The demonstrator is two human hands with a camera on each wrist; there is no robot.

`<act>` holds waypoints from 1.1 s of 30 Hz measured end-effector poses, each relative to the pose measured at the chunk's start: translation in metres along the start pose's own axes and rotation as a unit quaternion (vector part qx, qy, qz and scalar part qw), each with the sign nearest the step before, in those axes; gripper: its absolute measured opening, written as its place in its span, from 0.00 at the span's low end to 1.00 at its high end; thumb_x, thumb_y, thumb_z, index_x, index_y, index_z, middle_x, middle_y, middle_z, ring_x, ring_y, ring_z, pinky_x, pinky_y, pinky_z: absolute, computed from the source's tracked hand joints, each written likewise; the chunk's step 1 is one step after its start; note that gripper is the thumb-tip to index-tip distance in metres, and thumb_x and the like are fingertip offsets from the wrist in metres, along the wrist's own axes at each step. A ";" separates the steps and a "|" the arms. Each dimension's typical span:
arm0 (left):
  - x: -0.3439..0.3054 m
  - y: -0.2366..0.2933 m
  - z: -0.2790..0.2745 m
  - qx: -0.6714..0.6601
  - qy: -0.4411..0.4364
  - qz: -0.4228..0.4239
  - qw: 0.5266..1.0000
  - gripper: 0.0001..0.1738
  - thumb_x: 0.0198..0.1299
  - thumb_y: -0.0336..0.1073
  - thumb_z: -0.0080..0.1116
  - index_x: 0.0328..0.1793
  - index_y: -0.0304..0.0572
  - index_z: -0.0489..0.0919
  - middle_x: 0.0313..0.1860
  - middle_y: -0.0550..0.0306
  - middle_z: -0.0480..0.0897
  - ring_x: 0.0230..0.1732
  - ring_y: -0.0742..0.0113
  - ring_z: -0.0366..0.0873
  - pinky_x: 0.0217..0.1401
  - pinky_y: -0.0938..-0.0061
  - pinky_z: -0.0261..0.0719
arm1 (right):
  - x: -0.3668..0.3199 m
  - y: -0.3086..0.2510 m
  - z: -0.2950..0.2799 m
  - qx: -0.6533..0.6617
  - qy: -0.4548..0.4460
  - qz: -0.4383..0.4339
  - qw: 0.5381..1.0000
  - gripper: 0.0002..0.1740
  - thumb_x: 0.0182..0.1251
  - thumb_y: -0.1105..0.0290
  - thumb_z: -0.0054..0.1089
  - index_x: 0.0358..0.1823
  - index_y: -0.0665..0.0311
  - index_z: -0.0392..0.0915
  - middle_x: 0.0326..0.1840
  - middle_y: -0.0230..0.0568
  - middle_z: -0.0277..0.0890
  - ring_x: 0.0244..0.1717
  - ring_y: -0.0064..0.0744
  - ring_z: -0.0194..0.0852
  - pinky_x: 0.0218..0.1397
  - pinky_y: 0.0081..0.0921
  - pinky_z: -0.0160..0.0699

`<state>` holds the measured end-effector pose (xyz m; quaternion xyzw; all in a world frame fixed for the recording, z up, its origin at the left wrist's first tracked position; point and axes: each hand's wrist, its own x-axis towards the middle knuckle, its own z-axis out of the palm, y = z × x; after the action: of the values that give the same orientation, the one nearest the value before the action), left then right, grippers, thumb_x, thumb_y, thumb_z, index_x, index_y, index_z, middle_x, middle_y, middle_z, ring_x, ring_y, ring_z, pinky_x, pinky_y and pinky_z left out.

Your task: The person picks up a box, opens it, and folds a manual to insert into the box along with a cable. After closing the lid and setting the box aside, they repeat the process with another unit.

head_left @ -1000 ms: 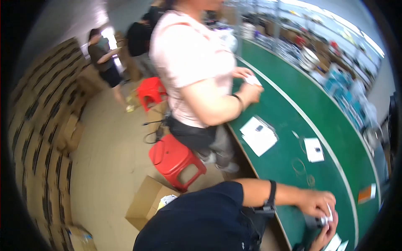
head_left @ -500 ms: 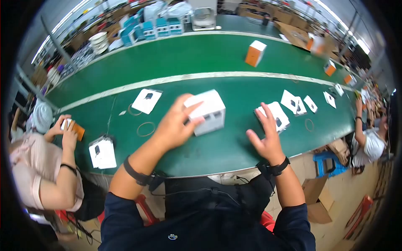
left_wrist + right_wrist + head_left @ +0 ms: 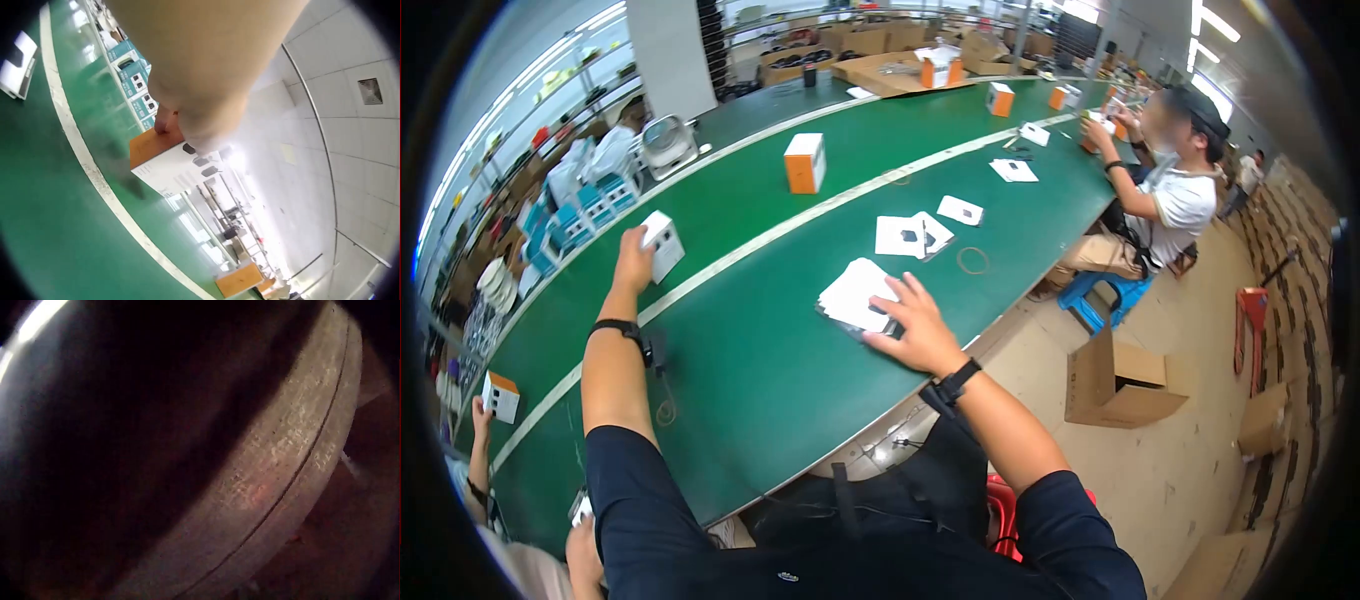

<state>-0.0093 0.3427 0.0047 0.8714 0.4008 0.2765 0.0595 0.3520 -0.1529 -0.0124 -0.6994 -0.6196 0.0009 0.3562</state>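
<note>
My left hand reaches out over the far green strip, beyond the white line, and grips a small white-and-orange carton. In the left wrist view the carton shows an orange side and a white face printed with dark devices; the hand partly covers its top. My right hand has its fingers spread over the right edge of a stack of white printed cards on the near side of the table. The right wrist view is mostly dark, with only the pale table edge distinct.
Another white-and-orange carton stands beyond the line, ahead. More white cards and a rubber band lie right of the stack. A seated person works at the right; another person's hand touches a carton at the left.
The head view has swung round. My left hand has carried the carton from the near side across the white line, and my right hand has come down onto the card stack.
</note>
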 end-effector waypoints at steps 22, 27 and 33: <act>-0.223 0.297 -0.003 -0.068 -0.228 0.080 0.968 0.36 0.67 0.49 0.62 0.78 0.42 0.71 0.84 0.38 0.61 0.86 0.41 0.51 0.88 0.44 0.39 | -0.003 0.002 0.004 0.036 0.037 0.036 0.998 0.29 0.60 0.50 0.71 0.60 0.55 0.83 0.79 0.60 0.64 0.81 0.63 0.53 0.82 0.53 0.53; -0.224 0.294 0.001 -0.077 -0.211 0.085 0.971 0.35 0.66 0.48 0.62 0.76 0.42 0.73 0.83 0.39 0.63 0.86 0.43 0.53 0.88 0.46 0.40 | -0.005 0.006 0.007 0.033 0.023 0.036 0.999 0.28 0.63 0.54 0.69 0.62 0.55 0.81 0.80 0.56 0.62 0.82 0.61 0.52 0.83 0.53 0.51; -0.224 0.290 0.002 -0.086 -0.207 0.093 0.970 0.34 0.66 0.49 0.62 0.76 0.42 0.74 0.82 0.38 0.64 0.86 0.43 0.53 0.88 0.46 0.41 | -0.003 0.011 0.007 0.059 0.036 0.033 0.997 0.26 0.62 0.54 0.67 0.60 0.54 0.82 0.79 0.57 0.65 0.81 0.59 0.56 0.82 0.51 0.53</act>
<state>0.0672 -0.0154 -0.0003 0.9348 0.2717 0.1280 0.1898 0.3575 -0.1519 -0.0250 -0.6970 -0.5821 0.0241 0.4182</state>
